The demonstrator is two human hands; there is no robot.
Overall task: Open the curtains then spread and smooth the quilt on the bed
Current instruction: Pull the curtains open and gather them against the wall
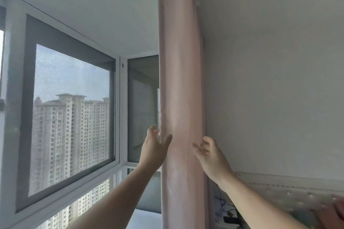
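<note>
Head view: pink curtain [179,83] hangs gathered into a narrow vertical column, running from the top edge of the frame to the bottom, just left of the white wall [270,80] and right of the window [72,117]. Left hand [154,147] sits at the curtain's left edge, palm turned toward the fabric, fingers [153,129] loosely spread and slightly curled; thumb lies against the front of the bundle. It touches the cloth but whether it actually closes on it, cannot tell. Right hand [210,156] sits at the curtain's right edge at about the same height, fingers [205,142] half curled and apart, thumb pointing toward the fabric; a firm hold is not visible here either. Both forearms reach up from the lower frame edge. Window left of the curtain has a grey frame with a mesh screen; tall apartment blocks [70,135] show through it. Below the right hand, right of the curtain, a pale tufted headboard [290,197] stands against the wall. Dark cables [226,208] lie low between curtain and headboard. Quilt and bed surface not in frame.
</note>
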